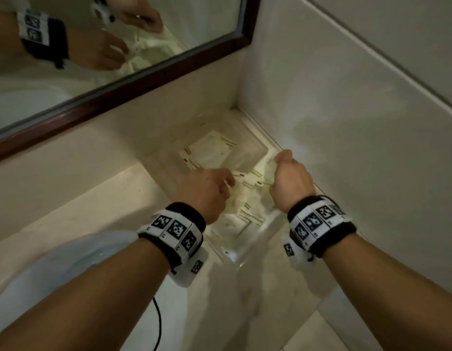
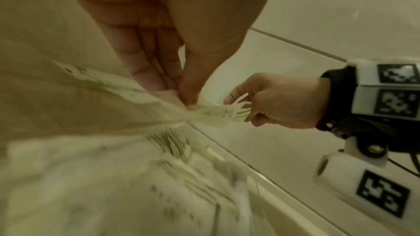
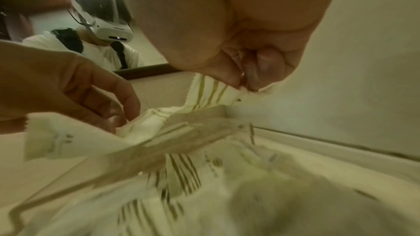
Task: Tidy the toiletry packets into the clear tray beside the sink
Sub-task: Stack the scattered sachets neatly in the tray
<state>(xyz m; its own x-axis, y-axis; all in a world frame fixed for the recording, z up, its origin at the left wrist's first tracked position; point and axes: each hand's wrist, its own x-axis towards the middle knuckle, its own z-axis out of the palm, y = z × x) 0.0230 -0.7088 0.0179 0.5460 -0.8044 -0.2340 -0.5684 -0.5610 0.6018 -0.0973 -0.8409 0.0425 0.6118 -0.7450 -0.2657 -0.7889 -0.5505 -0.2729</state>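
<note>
Head view: both hands work over a clear tray (image 1: pixel 255 145) set in the corner of a pale counter (image 1: pixel 98 198), against the tiled wall (image 1: pixel 346 97) and below a wood-framed mirror (image 1: pixel 133 79). The rim of a white sink (image 1: pixel 68 262) lies to the near left of the tray. Cream toiletry packets (image 1: pixel 209 150) with olive stripes lie flat in the far part of the tray; more packets are heaped in its near part, blurred.

The left hand (image 1: pixel 207 191) is over the middle of the tray, thumb and fingertips (image 2: pixel 156 85) pressed together on the edge of one packet (image 2: pixel 211 112). The right hand (image 1: pixel 290 178) is at the tray's wall-side edge, fingers curled tight and pinching the top edge of a striped packet (image 3: pixel 211 91) that hangs below the fist. In the left wrist view the two hands appear to grip opposite ends of a bunch of packets; whether it is a single bunch cannot be told.

Each wrist carries a black band (image 1: pixel 184 224) with white marker blocks. The mirror reflects both hands and, in the right wrist view, a person in a headset (image 3: pixel 111 30).
</note>
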